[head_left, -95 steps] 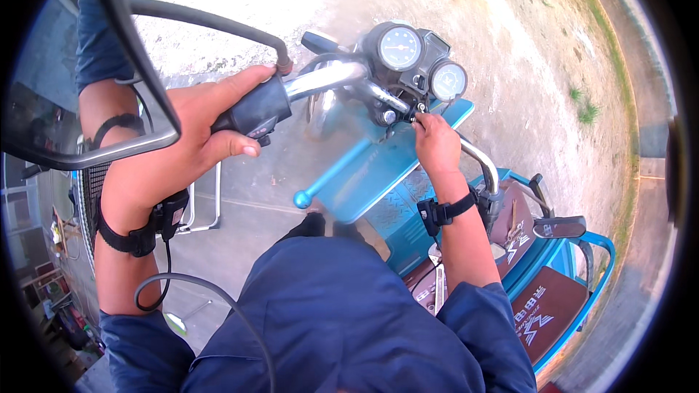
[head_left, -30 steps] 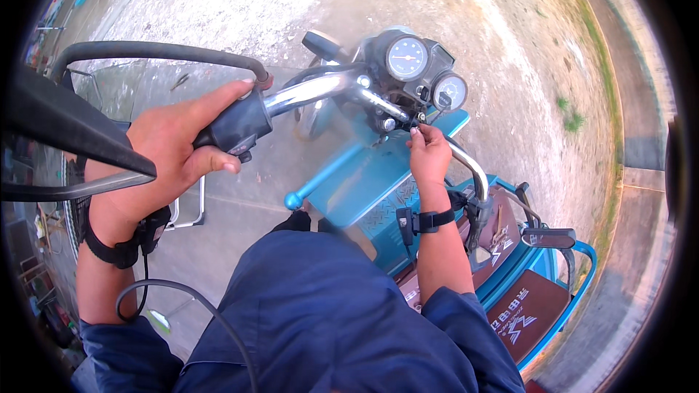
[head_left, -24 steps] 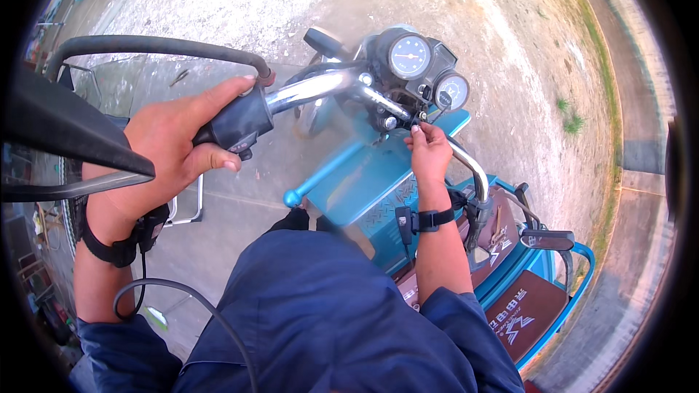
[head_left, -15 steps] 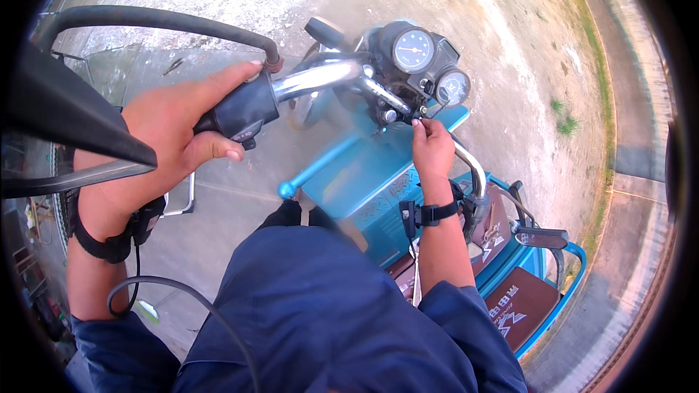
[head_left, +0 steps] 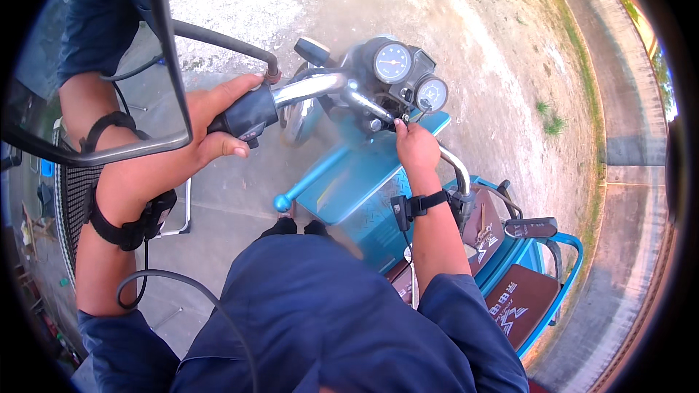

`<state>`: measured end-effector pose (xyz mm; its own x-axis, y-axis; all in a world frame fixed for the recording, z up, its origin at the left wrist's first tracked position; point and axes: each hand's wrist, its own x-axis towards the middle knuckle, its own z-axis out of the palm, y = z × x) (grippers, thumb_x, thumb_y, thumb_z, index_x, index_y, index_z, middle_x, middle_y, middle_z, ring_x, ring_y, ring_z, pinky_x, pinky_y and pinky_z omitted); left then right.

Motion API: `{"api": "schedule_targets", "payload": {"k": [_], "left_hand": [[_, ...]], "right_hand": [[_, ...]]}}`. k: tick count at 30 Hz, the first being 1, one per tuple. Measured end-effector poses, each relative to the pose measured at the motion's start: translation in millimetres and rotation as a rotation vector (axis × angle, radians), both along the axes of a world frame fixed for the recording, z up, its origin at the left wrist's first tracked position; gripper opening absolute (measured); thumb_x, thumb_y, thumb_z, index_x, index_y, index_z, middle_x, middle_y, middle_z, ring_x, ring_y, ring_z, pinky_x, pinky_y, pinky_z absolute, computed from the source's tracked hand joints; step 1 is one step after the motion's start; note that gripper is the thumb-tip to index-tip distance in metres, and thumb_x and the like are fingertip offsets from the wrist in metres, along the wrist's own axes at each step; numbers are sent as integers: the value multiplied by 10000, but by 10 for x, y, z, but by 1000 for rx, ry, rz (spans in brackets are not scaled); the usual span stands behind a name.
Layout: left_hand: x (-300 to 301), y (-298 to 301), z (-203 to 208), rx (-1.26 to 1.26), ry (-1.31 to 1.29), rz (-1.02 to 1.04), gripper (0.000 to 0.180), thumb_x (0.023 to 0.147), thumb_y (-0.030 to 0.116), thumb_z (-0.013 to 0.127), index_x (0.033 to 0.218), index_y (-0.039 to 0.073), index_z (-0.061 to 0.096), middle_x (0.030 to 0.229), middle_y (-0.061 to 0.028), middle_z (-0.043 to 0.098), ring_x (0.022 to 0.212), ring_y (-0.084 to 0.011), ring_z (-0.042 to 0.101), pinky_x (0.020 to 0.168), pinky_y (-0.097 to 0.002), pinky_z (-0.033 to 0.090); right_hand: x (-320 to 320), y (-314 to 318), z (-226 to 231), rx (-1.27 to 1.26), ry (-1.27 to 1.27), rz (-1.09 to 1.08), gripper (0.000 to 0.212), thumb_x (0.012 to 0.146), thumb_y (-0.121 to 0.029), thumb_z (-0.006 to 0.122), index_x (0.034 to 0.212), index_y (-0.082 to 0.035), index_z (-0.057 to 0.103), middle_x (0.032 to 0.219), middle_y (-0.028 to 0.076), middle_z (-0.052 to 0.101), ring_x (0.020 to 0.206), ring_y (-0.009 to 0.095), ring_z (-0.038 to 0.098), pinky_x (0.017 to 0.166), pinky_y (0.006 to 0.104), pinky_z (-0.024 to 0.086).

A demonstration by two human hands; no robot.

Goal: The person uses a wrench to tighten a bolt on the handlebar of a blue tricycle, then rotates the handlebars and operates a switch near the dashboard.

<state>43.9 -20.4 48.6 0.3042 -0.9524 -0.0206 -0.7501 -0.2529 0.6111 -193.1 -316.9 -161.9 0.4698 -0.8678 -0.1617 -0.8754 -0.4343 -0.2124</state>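
My left hand (head_left: 207, 113) wraps round the end of the chrome handlebar (head_left: 312, 87) of a blue motor vehicle, its thumb beside the black switch housing (head_left: 251, 113). The grip is mostly hidden under the palm. My right hand (head_left: 418, 147) is closed at the bar's centre, just below two round gauges (head_left: 393, 62). Thumb and fingers pinch together by the lock area there; whatever they hold is too small and covered to name. Dark straps with small boxes circle both wrists, with cables running from them.
A large mirror (head_left: 51, 87) at the left reflects my arm and sleeve. Below the handlebar lies a blue metal body (head_left: 349, 182) with a round-ended blue lever (head_left: 282, 202). Brown seats (head_left: 521, 306) within a blue rail and a second mirror (head_left: 531, 228) are at the right.
The view has shifted, so the handlebar, gauges and right hand appear slightly further left. The left mirror now shows my arm's reflection. Both hands keep their places on the handlebar.
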Motion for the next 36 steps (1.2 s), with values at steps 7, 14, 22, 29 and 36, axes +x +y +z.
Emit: {"api": "schedule_targets", "payload": {"k": [7,14,22,29,36], "left_hand": [[-3,15,-51,-33,-10,-17,772,792,172,826,1474,71,477,1117,-229,686,953,-364,698,818,-395,535],[-12,36,-38,-14,29,0,775,795,159,822,1481,73,472,1111,-233,688,927,-364,702,806,-384,538],[20,24,-88,-64,12,-42,786,789,184,823,1483,75,471,1150,-229,682,967,-371,696,838,-404,530],[31,38,-79,-71,-45,-49,791,780,185,827,1479,77,474,1148,-227,681,978,-389,685,833,-409,528],[12,25,-52,-30,-62,-33,805,765,196,837,1476,85,478,1130,-224,682,967,-396,679,825,-414,524]], "right_hand": [[-124,129,-15,8,-313,61,364,946,-381,648,1025,-27,675,1006,216,727,925,423,695,814,513,549],[-57,83,1,3,-111,44,371,937,-375,657,1035,-18,682,1046,227,718,960,411,690,836,509,545],[-186,58,-129,-72,-236,165,393,953,-423,624,1063,-49,672,988,207,729,904,417,699,782,512,556],[-89,76,27,18,-9,55,392,946,-433,629,1063,-63,679,987,193,733,915,396,703,783,507,557],[-86,29,13,3,-1,112,414,952,-450,617,1136,-81,653,1095,187,711,957,381,700,795,494,558]]}}
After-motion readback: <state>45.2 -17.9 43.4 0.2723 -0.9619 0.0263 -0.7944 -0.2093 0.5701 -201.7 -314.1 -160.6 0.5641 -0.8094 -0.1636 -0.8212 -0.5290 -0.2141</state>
